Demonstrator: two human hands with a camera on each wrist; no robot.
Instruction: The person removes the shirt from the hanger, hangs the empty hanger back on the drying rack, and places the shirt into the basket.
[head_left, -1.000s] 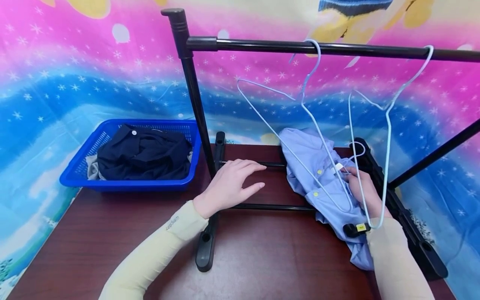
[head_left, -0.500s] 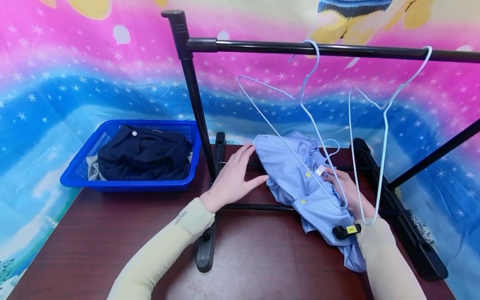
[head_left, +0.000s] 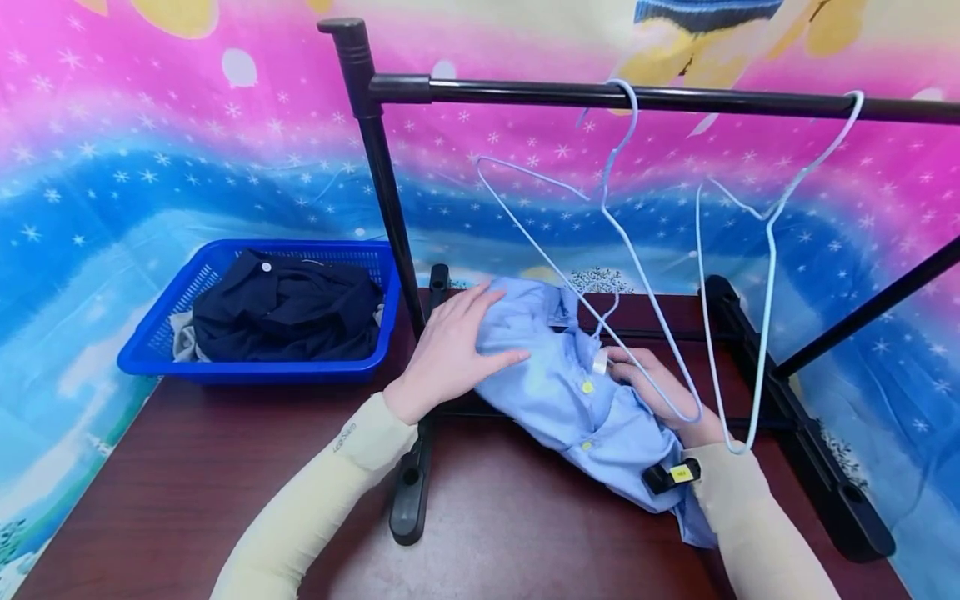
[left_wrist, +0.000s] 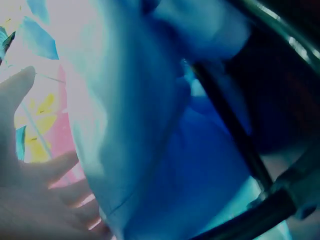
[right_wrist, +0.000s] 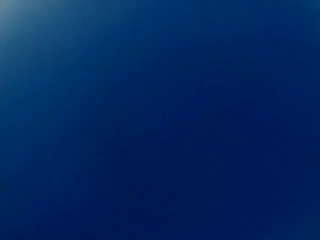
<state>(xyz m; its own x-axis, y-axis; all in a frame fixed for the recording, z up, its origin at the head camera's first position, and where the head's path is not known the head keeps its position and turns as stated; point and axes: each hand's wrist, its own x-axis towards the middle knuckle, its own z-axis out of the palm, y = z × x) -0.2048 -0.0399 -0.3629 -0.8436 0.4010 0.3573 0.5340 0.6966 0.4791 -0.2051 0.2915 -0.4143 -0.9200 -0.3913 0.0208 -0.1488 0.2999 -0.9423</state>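
We see the left hand (head_left: 447, 354) lying flat on the light blue shirt (head_left: 570, 400), its fingers (head_left: 480, 300) straight and spread over the bunched cloth. The right hand (head_left: 660, 398) touches the shirt's other side near a yellow button; we cannot tell whether its fingers grip the cloth. The shirt lies on the table (head_left: 187, 467) between both hands, across the rack's base bars (head_left: 411, 483). Two wire hangers (head_left: 630, 250) hang above the right fingers. Left of the left fingers sits a blue basket (head_left: 150, 350) with dark clothes (head_left: 285, 308).
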